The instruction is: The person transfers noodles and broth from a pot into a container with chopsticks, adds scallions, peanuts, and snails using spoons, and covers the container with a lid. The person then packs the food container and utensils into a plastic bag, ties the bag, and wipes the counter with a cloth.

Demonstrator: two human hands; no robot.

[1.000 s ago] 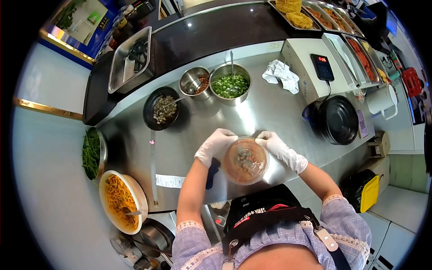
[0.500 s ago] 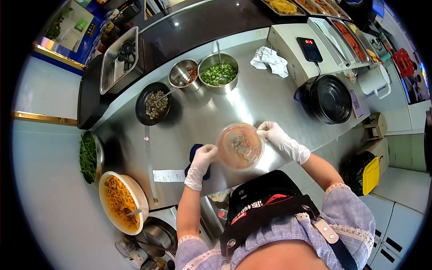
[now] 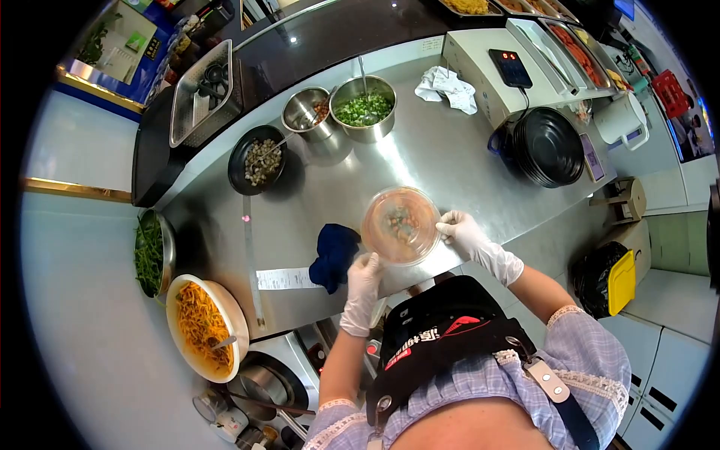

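Between my gloved hands is a round, clear plastic takeout bowl (image 3: 401,226) with a see-through lid, its contents a cloudy reddish food with dark and red bits. My left hand (image 3: 364,289) grips its lower left rim with the fingers pinched. On the opposite side, my right hand (image 3: 466,236) pinches the right rim between thumb and fingers. A dark blue cloth (image 3: 334,256) lies crumpled just left of the bowl, touching a white printed receipt (image 3: 283,280).
Along the back stand a steel pot of chopped green onions (image 3: 363,111), a smaller steel pot (image 3: 307,116) and a black bowl of diced food (image 3: 259,160). Stacked black bowls (image 3: 550,148) sit right. A white bowl of orange shreds (image 3: 201,326) is front left.
The bowl has risen slightly in view. My left hand has slid right and down to its lower left rim, uncovering more of the blue cloth. My right hand stays at the right rim.
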